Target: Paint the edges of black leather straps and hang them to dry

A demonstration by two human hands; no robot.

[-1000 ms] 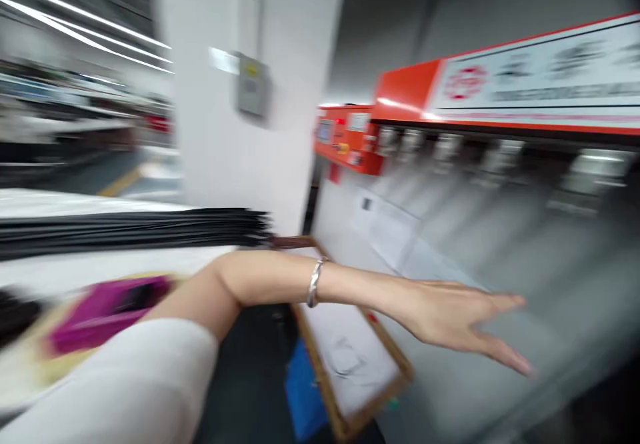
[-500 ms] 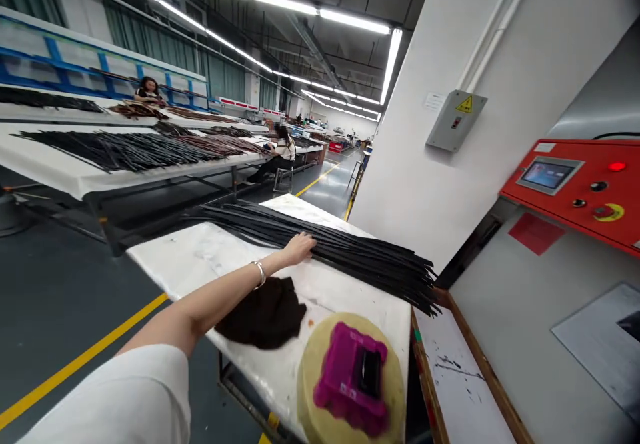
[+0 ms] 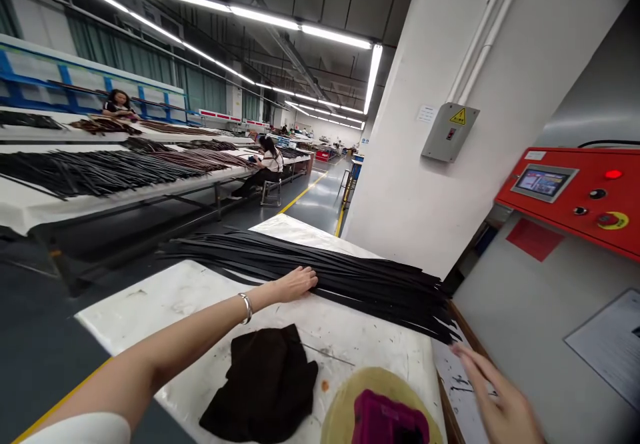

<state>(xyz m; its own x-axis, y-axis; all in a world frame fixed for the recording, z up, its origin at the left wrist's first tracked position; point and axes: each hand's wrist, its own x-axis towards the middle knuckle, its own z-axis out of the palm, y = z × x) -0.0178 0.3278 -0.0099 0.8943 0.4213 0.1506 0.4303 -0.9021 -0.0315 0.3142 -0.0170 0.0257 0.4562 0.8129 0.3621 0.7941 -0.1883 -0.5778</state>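
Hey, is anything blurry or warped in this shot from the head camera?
In the head view, the right hand is motion-blurred while the left hand looks sharp, and the wide lens visibly bows the ceiling light strips.

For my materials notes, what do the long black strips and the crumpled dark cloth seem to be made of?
The long black strips look like leather or synthetic belting: matte, flexible, drooping at the ends; which one is unclear. The crumpled dark cloth looks like soft, dull fabric, given its loose folds; fibre unclear.
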